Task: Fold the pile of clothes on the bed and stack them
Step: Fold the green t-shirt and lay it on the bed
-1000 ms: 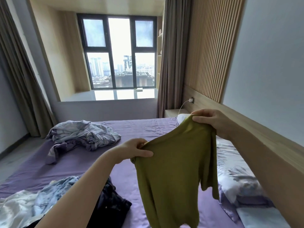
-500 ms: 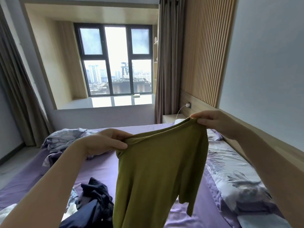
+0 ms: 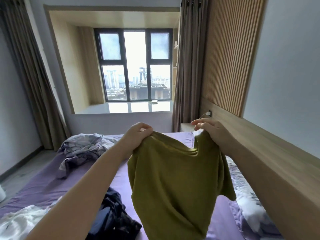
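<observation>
1. A person's left hand point(image 3: 138, 135) and right hand point(image 3: 210, 131) hold an olive-green T-shirt point(image 3: 174, 184) up by its shoulders above a bed point(image 3: 83, 172) covered in a purple sheet. The left fingers are curled tight around the fabric; the right hand pinches the other shoulder, some fingers lifted loose above it.
2. No brand, label or writing can be read on the shirt or anywhere in the room.
3. The shirt hangs free in the air, its hem cut off by the bottom edge of the frame and one short sleeve dangling at right.
4. Just below the left forearm, a dark navy garment point(image 3: 114, 220) lies crumpled on the sheet, partly hidden behind the shirt. A pale, whitish garment point(image 3: 26, 220) sits at bottom left, cut off by the frame.
5. A floral-print pillow point(image 3: 245, 196) lies along the right side of the bed, largely blocked by the right forearm.
6. Farther off, at the bed's far left, a grey-lilac heap of clothes point(image 3: 81, 149) lies unfolded.
7. Beyond the bed, a white charger point(image 3: 209, 113) is plugged into the wooden headboard wall point(image 3: 259, 144), its cable trailing down behind the right hand.
8. Brown curtains point(image 3: 188, 66) frame a bay window point(image 3: 135, 66) looking out on hazy high-rise buildings; a small object on the sill is too small to identify.
</observation>
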`<state>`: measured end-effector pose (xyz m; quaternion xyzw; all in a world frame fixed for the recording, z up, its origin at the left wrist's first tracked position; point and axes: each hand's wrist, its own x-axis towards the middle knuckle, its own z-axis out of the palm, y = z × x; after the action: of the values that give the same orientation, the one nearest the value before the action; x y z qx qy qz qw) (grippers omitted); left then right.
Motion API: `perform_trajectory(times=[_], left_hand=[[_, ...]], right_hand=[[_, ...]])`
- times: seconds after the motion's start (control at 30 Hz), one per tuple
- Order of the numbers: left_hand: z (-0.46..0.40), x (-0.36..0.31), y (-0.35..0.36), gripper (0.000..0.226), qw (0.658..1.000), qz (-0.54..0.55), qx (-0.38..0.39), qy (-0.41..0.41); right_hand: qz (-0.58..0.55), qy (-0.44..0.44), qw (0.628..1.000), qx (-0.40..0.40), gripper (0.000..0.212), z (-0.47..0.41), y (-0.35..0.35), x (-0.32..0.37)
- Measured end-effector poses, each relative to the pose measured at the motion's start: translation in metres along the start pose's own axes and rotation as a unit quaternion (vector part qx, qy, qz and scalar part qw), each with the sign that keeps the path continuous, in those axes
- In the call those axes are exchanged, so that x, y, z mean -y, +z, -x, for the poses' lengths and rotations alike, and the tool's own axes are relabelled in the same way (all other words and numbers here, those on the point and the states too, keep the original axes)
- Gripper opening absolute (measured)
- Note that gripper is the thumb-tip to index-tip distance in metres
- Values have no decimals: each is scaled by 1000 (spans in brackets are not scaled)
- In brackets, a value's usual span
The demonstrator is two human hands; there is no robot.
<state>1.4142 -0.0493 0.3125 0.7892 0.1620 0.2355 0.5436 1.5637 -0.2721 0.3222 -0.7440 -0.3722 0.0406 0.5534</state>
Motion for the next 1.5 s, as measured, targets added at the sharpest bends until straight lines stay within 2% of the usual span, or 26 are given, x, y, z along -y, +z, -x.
perform_trajectory(times=[0.03, 0.1, 0.13, 0.2, 0.27, 0.33, 0.37, 0.43, 0.47, 0.57, 0.67, 0.7, 0.77, 0.83, 0.87, 0.97, 1.03, 1.13, 1.2, 1.23, 1.3, 1.4, 1.43, 1.5], left_hand=[[0, -7, 11, 6, 1000, 25, 8, -6], [0, -19, 32, 14, 998, 54, 22, -7], [1, -23, 39, 23, 997, 67, 22, -11], [5, -25, 44, 39, 995, 98, 11, -25], [18, -18, 39, 50, 986, 160, 11, -38], [36, 3, 36, 58, 976, 205, 49, -48], [46, 18, 38, 56, 978, 188, 77, -52], [69, 48, 47, 38, 982, 108, 141, -68], [78, 62, 52, 27, 983, 75, 146, -78], [92, 86, 56, 11, 986, 92, 84, -107], [93, 81, 46, 13, 985, 133, 25, -102], [90, 77, 43, 15, 991, 104, 10, -88], [84, 64, 37, 14, 999, -35, -18, -29], [76, 48, 36, 11, 986, -155, -37, 47], [71, 39, 36, 10, 981, -173, -47, 68], [58, 15, 43, 8, 979, -172, -83, 68], [51, 2, 45, 11, 988, -106, -104, 37], [51, -2, 40, 11, 990, 126, -65, -27], [58, 6, 39, 11, 973, 230, -17, -26], [62, 14, 41, 11, 969, 248, -9, -10], [72, 32, 48, 6, 979, 201, -35, 26], [84, 59, 57, 16, 993, 50, -96, 45], [88, 66, 59, 19, 995, 46, -80, 25], [94, 76, 62, 21, 994, 103, -6, -42]], right_hand=[[24, -20, 999, 21, 23, 4, 14, 8], [51, -44, 995, 76, 60, 13, 42, 20], [59, -49, 992, 98, 67, 17, 54, 22], [70, -68, 990, 106, 58, 21, 71, 19], [92, -89, 989, 70, 36, 23, 75, 14], [96, -97, 990, 24, 23, 23, 72, 7], [83, -89, 993, 10, 20, 24, 70, 5], [48, -60, 997, -3, 18, 25, 69, 0], [38, -50, 998, -7, 18, 26, 68, -1], [28, -12, 1000, -9, 17, 30, 67, -11], [39, 27, 999, 3, 16, 38, 65, -28], [38, 38, 999, 5, 16, 41, 65, -32], [21, 48, 999, 8, 12, 50, 68, -36], [3, 25, 999, 26, 13, 58, 72, -33], [3, 8, 999, 43, 20, 62, 75, -29], [87, -34, 992, 86, 50, 73, 87, -13], [135, -70, 986, 64, 47, 73, 95, -10], [70, -78, 994, 23, 21, 62, 93, -11], [-5, -41, 998, 36, 19, 57, 89, -11], [-39, -19, 998, 44, 21, 56, 89, -11], [-94, 17, 994, 50, 22, 57, 91, -14], [-197, 82, 976, 43, 14, 58, 96, -17], [-238, 107, 964, 41, 12, 57, 95, -17], [-306, 151, 939, 44, 11, 56, 92, -17]])
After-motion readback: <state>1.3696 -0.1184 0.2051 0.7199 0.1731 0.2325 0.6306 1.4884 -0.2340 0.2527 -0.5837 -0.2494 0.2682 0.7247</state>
